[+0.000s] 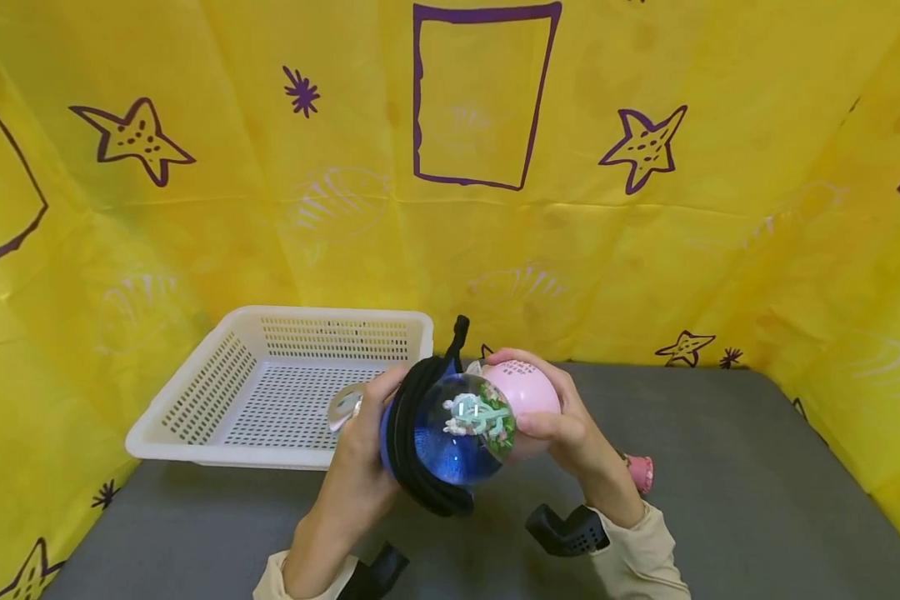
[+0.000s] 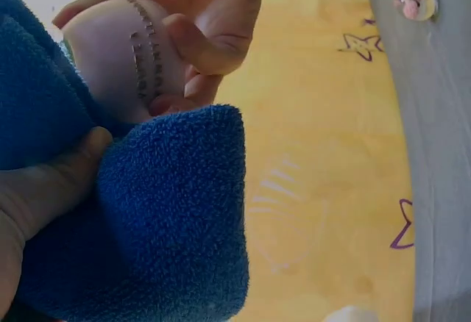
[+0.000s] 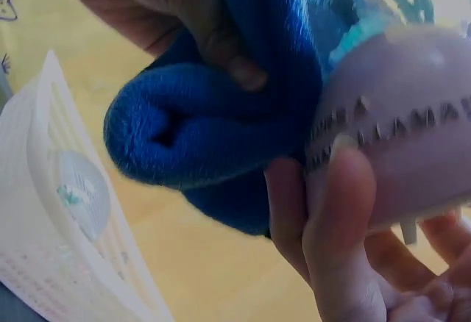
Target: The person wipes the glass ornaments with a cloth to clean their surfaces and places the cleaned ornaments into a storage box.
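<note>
A snow globe [image 1: 459,429] with a clear dome, a teal-and-white figure inside and a pink lettered base [image 3: 401,123] is held tilted on its side between my hands. My right hand [image 1: 570,417] grips the pink base, thumb and fingers on opposite sides. In my left hand [image 1: 363,450] is a folded blue towel [image 2: 176,212] with a black outer side, wrapped against the dome. My left thumb lies over the towel in the left wrist view. Most of the left fingers are hidden behind the cloth.
A white perforated plastic basket [image 1: 277,454] stands at the left on the grey table [image 1: 735,483]. Just past my left hand, a clear round object [image 1: 345,406] shows at the basket. A small pink figurine [image 1: 640,472] sits beyond my right wrist. Yellow patterned cloth [image 1: 480,250] hangs behind.
</note>
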`<action>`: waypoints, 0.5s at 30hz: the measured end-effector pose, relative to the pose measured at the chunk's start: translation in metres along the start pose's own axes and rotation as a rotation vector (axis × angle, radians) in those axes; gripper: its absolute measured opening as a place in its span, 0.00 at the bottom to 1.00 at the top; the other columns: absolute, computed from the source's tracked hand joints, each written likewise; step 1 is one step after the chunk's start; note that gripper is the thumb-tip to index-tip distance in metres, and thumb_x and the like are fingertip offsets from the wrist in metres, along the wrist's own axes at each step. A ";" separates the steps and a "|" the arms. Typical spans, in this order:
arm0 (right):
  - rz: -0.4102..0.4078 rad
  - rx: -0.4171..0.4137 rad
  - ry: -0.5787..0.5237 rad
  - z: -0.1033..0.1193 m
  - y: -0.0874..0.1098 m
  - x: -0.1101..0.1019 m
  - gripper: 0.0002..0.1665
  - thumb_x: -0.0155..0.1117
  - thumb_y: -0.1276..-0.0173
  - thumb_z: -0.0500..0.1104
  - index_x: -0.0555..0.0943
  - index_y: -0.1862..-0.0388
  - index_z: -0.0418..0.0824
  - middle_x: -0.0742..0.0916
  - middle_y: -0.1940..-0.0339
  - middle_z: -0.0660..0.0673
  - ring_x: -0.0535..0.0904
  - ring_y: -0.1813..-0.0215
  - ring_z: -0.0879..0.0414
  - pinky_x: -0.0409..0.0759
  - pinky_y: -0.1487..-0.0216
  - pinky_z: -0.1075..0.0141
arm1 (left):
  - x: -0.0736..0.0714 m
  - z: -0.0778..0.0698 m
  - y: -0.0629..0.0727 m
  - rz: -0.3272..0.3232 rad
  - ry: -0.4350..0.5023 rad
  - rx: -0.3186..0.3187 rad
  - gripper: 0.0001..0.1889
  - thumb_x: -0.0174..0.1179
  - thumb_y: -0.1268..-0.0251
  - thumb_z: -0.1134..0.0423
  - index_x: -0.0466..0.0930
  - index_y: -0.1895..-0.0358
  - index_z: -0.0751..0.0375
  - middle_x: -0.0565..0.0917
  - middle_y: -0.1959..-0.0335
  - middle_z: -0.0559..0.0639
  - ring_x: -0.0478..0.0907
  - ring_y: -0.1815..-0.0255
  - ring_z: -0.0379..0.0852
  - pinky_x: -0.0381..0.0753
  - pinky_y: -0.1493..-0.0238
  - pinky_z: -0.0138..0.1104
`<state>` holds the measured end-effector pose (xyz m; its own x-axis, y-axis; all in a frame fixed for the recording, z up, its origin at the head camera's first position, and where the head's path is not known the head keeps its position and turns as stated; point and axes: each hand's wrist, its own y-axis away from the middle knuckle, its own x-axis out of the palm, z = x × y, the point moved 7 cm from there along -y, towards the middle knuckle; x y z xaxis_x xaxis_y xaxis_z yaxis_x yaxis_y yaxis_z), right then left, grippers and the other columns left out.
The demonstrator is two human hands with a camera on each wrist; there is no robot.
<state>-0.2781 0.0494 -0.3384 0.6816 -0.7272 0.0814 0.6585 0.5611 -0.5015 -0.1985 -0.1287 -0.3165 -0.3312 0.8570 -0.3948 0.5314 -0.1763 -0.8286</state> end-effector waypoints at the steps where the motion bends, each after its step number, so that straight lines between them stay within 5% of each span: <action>1: -0.001 0.006 0.003 -0.001 0.000 0.001 0.25 0.59 0.38 0.41 0.76 0.40 0.48 0.82 0.46 0.50 0.78 0.49 0.56 0.85 0.63 0.61 | -0.001 0.000 0.000 0.000 -0.027 0.012 0.42 0.70 0.59 0.84 0.63 0.34 0.71 0.82 0.44 0.61 0.82 0.47 0.53 0.73 0.36 0.25; 5: -0.044 0.020 0.015 -0.003 -0.002 0.002 0.25 0.57 0.37 0.39 0.75 0.40 0.49 0.81 0.48 0.48 0.80 0.54 0.54 0.84 0.78 0.56 | -0.003 0.002 -0.001 0.013 -0.045 0.035 0.48 0.73 0.67 0.84 0.62 0.33 0.73 0.79 0.41 0.65 0.80 0.45 0.57 0.69 0.32 0.25; 12: -0.189 -0.027 0.045 0.001 -0.002 -0.001 0.26 0.60 0.39 0.36 0.75 0.41 0.47 0.82 0.48 0.46 0.81 0.58 0.52 0.83 0.81 0.55 | 0.009 0.003 -0.004 0.042 0.113 0.012 0.53 0.69 0.63 0.83 0.49 0.28 0.78 0.64 0.30 0.70 0.64 0.28 0.45 0.59 0.24 0.30; 15: -0.257 -0.058 0.125 0.004 -0.001 -0.002 0.27 0.64 0.41 0.36 0.76 0.42 0.49 0.82 0.47 0.46 0.80 0.55 0.51 0.84 0.78 0.54 | 0.014 0.006 -0.004 0.056 0.324 -0.067 0.53 0.65 0.57 0.85 0.46 0.25 0.70 0.61 0.27 0.63 0.60 0.27 0.40 0.57 0.24 0.29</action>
<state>-0.2787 0.0522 -0.3350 0.4477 -0.8877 0.1077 0.7828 0.3309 -0.5270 -0.2096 -0.1191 -0.3209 -0.0406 0.9583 -0.2829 0.5951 -0.2043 -0.7773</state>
